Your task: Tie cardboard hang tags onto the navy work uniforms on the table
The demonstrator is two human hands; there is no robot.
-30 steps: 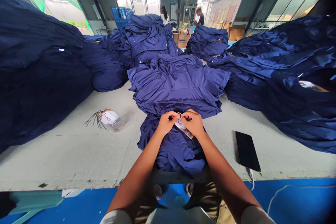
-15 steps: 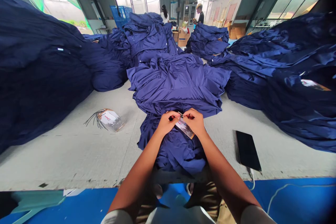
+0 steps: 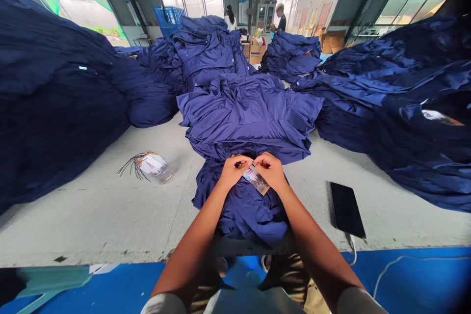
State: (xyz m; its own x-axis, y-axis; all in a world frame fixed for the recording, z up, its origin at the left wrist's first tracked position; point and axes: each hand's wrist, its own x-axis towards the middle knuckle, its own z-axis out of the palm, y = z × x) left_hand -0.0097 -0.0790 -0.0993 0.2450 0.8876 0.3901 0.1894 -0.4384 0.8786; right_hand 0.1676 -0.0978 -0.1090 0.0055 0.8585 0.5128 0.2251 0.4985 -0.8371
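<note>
A navy garment (image 3: pixel 253 213) lies in folds in front of me and hangs toward the table's near edge. Over it, my left hand (image 3: pixel 234 170) and my right hand (image 3: pixel 270 169) meet with fingertips pinched together. Between them is the dark string of a hang tag, largely hidden by the fingers. The printed hang tag (image 3: pixel 259 182) hangs below the fingertips, lying on the cloth with its lower end toward the right. Just beyond my hands, more navy garments (image 3: pixel 250 117) are stacked.
A bundle of hang tags with black strings (image 3: pixel 154 166) lies left on the pale table (image 3: pixel 147 221). A black phone (image 3: pixel 348 210) with a white cable is on the right. Large navy garment piles (image 3: pixel 55 93) rise at both sides. Two people stand far back.
My fingertips have come closer together, covering more of the dark string. The hang tag has shifted slightly left with them.
</note>
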